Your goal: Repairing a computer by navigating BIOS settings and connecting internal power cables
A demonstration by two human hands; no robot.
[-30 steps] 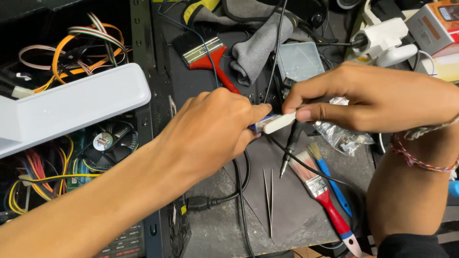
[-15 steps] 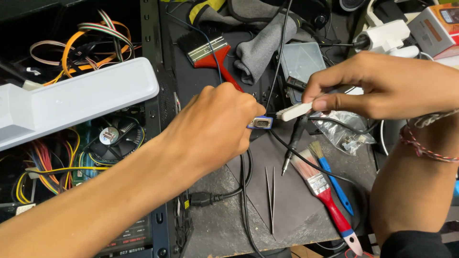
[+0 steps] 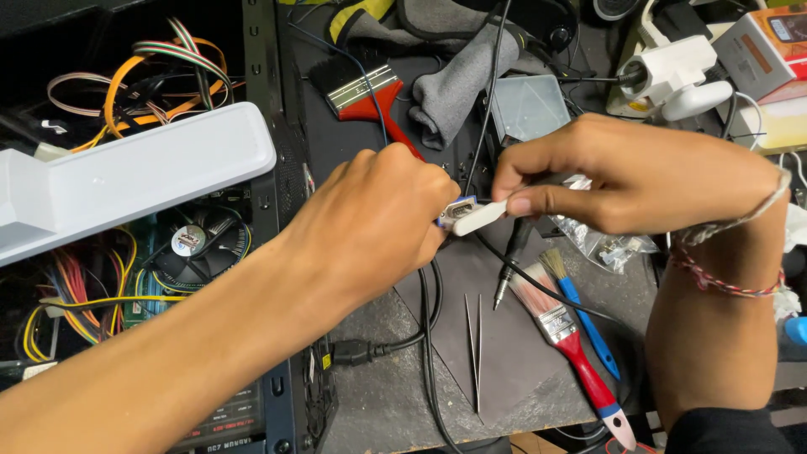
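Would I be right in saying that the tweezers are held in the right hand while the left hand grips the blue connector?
Not quite. In the head view the tweezers lie loose on the dark mat; the right hand pinches a small white tool instead. The left hand does grip the blue connector.

both arms are bare, no sleeves in view. the left hand (image 3: 370, 223) wears nothing: no ring, no band. the right hand (image 3: 639, 181) has two bands at the wrist: a pale twisted cord (image 3: 740, 219) and, below it, a thin braided thread (image 3: 723, 282) in red and white.
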